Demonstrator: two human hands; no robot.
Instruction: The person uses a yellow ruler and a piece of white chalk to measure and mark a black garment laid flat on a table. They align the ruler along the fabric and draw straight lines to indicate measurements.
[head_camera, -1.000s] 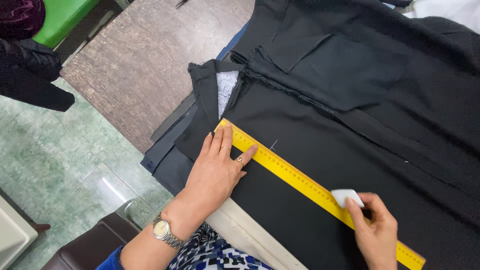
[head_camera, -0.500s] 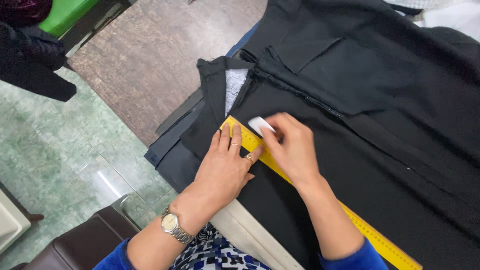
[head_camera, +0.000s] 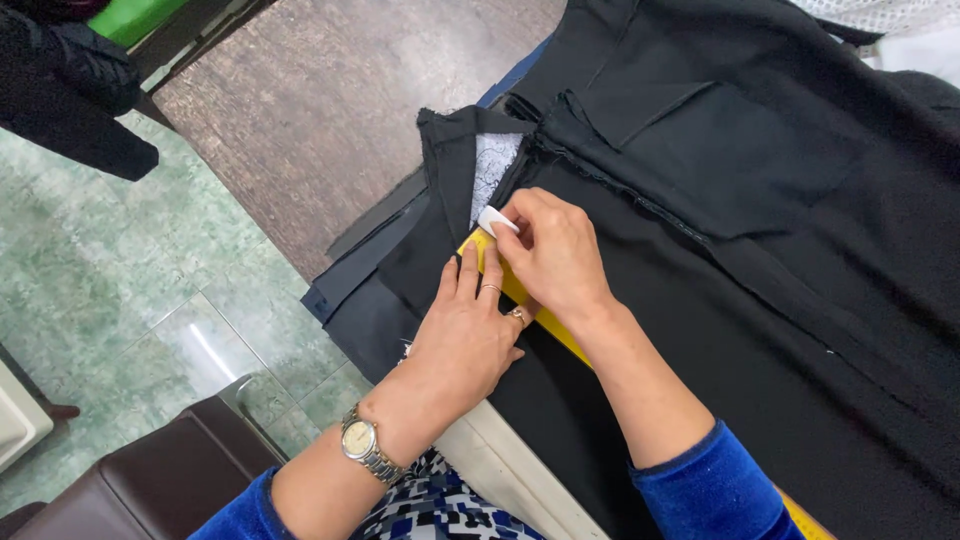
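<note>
A black garment (head_camera: 760, 250) lies spread on the table, its near end folded back to show a patch of white lining (head_camera: 492, 162). A yellow ruler (head_camera: 545, 325) lies across the fabric, mostly covered by my arms. My left hand (head_camera: 465, 335) presses flat on the ruler's near end, fingers spread; it wears rings and a wristwatch. My right hand (head_camera: 555, 255) pinches a small white piece of tailor's chalk (head_camera: 495, 220) at the ruler's end, touching the cloth beside the lining.
A brown wooden table top (head_camera: 330, 120) shows bare to the left of the garment. Below it is a green tiled floor (head_camera: 130, 290). A dark brown seat (head_camera: 150, 480) is at lower left. Dark cloth (head_camera: 70, 90) hangs at upper left. White fabric (head_camera: 900, 30) lies at top right.
My right hand has travelled with the chalk along the ruler from its far right end to its near left end, beside the left hand. My left hand stays pressed on the ruler.
</note>
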